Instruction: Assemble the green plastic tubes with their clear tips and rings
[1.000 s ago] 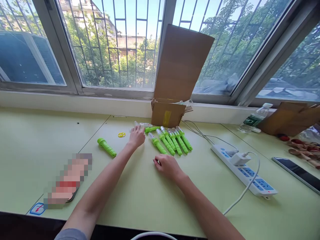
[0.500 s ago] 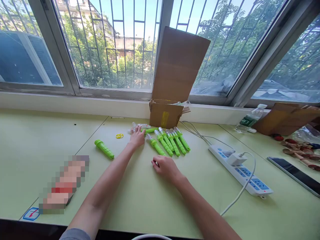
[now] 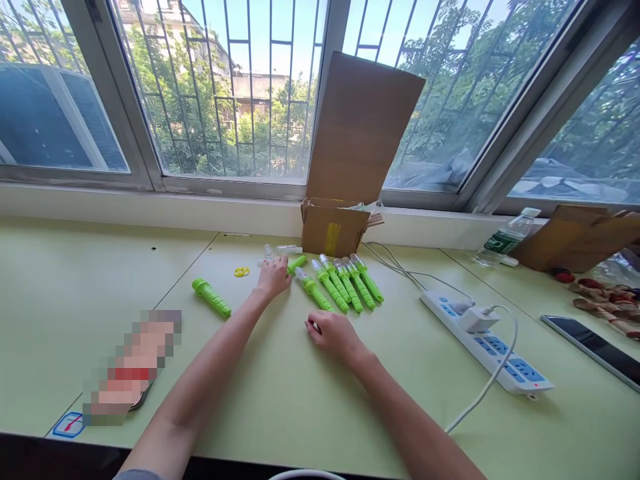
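My left hand (image 3: 273, 276) reaches far forward and closes on a green stick-shaped toy (image 3: 297, 263) lying crosswise near a clear tube piece (image 3: 289, 250). My right hand (image 3: 334, 333) rests on the pale green table (image 3: 280, 393), its fingers curled in a pinch on something small I cannot make out. Just beyond the right hand lies a row of several green sticks with clear tips (image 3: 343, 283), side by side. One more green handle (image 3: 211, 297) lies alone to the left, and a small yellow ring (image 3: 242, 271) sits near it.
An open cardboard box (image 3: 333, 227) stands at the window ledge with its flap up. A white power strip (image 3: 487, 343) with charger and cable lies right, then a phone (image 3: 593, 347), a water bottle (image 3: 507, 238) and more cardboard (image 3: 580, 237). A blurred object (image 3: 133, 363) lies left.
The green stick under my left hand has swung from lying flat crosswise to angling up-right as the fingers closed on it. My right hand has stayed in place.
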A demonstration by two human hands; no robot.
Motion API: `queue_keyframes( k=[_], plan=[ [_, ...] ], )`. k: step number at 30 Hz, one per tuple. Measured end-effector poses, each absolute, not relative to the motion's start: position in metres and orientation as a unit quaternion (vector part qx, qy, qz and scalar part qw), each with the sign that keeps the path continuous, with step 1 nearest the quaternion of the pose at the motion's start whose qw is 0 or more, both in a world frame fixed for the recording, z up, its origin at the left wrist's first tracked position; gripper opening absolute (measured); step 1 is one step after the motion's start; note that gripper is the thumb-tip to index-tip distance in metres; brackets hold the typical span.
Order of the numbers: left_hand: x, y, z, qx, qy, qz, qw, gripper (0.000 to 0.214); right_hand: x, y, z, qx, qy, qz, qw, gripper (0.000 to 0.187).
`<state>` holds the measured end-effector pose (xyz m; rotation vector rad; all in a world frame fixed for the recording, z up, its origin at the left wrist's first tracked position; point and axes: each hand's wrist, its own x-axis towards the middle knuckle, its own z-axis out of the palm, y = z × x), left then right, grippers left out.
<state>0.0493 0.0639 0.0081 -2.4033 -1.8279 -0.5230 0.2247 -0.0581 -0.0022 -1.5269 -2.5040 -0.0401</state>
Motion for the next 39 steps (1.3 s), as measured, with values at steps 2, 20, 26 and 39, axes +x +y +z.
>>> queue_keyframes(
  k=[2, 20, 26, 39],
  plan=[
    [0.044, 0.063, 0.011, -0.769, -0.605, -0.206, 0.028, 0.030, 0.224, -0.059, -0.001, -0.519, -0.848, -0.010, 0.104, 0.025],
    [0.037, 0.016, 0.036, -0.677, -0.540, -0.483, -0.132, 0.031, 0.219, -0.060, -0.004, -0.519, -0.819, -0.030, 0.244, 0.047],
    [0.063, -0.009, 0.024, -0.650, -0.423, -0.515, -0.364, 0.039, 0.218, -0.058, -0.009, -0.521, -0.811, -0.003, 0.267, 0.043],
    [0.057, -0.015, 0.021, -0.624, -0.292, -0.563, -0.457, 0.042, 0.221, -0.052, -0.016, -0.548, -0.782, 0.079, 0.287, 0.026]
  ],
)
